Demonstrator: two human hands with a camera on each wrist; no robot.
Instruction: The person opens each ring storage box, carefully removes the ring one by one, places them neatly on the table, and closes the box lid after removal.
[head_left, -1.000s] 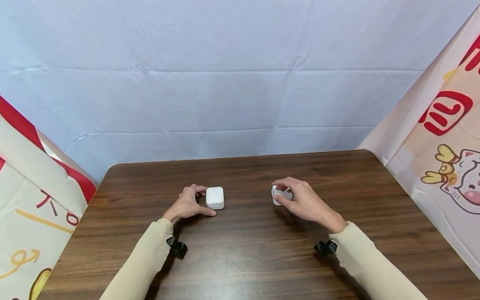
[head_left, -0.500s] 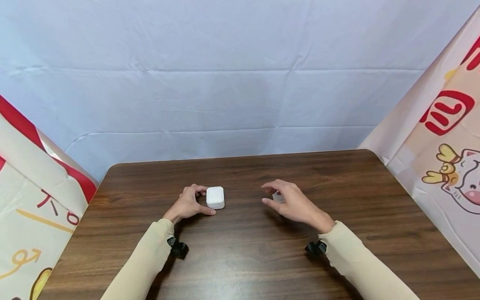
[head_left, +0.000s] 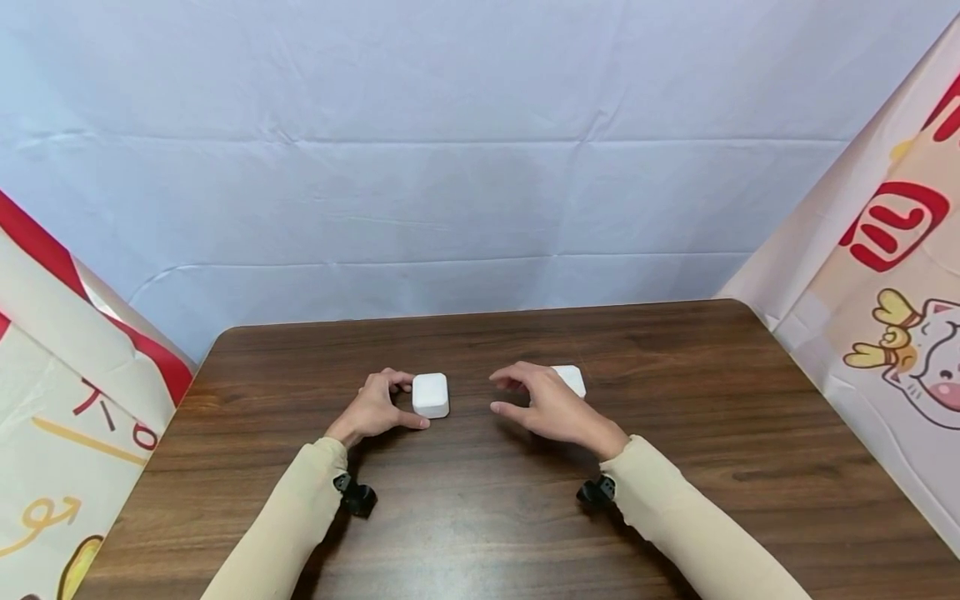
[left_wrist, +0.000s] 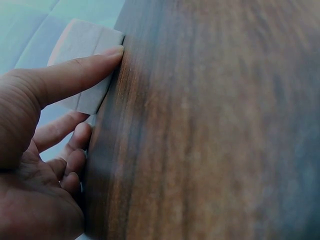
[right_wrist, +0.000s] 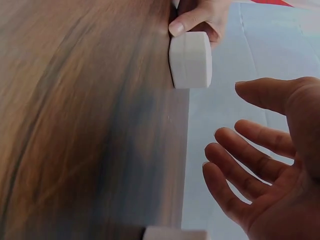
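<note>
My left hand [head_left: 375,407] grips a small white box [head_left: 431,395] with rounded corners, left of the table's middle. Its thumb lies along the box's near side in the left wrist view, while the other fingers are on the far side, partly hidden. A seam runs around the side of this box [left_wrist: 90,45]. My right hand [head_left: 553,403] hovers over the table with nothing in it, fingers loosely bent and thumb apart. Partly hidden behind it sits a second white box [head_left: 572,379]; in the right wrist view only an edge of that box [right_wrist: 175,234] shows.
Both boxes stand on a dark wood-grain table [head_left: 480,517]. A pale cloth [head_left: 450,167] hangs behind its far edge. Printed cloths [head_left: 915,317] flank it on both sides. Each wrist carries a small black camera [head_left: 358,498].
My right hand has left the second box and moved left toward the first one, uncovering part of the second box. The left hand and its box have stayed put.
</note>
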